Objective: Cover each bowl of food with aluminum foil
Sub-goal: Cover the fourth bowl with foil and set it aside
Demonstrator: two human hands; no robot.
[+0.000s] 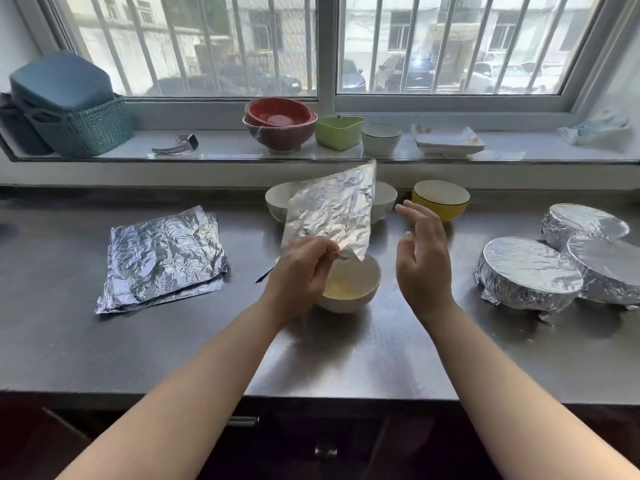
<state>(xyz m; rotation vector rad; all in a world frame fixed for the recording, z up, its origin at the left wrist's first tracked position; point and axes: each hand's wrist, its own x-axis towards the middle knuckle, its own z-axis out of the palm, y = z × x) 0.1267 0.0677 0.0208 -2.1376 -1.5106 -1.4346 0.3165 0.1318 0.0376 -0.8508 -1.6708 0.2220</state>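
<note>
Left hand (pixel 304 268) pinching foil sheet (pixel 332 209) by lower corner, held tilted just above white bowl (pixel 349 289) on bench (pixel 346 358). Right hand (pixel 420 258) open, fingers relaxed, right of bowl, touching nothing.

Your bowl of food (pixel 348 284) sits on the desk (pixel 346 355) directly before you. A stack of foil sheets (pixel 162 259) lies to its left, three covered bowls (pixel 530 275) cluster to its right, and three uncovered bowls (pixel 440 199) stand behind it. More dishes (pixel 280 128) line the windowsill (pixel 221 147) beyond.
</note>
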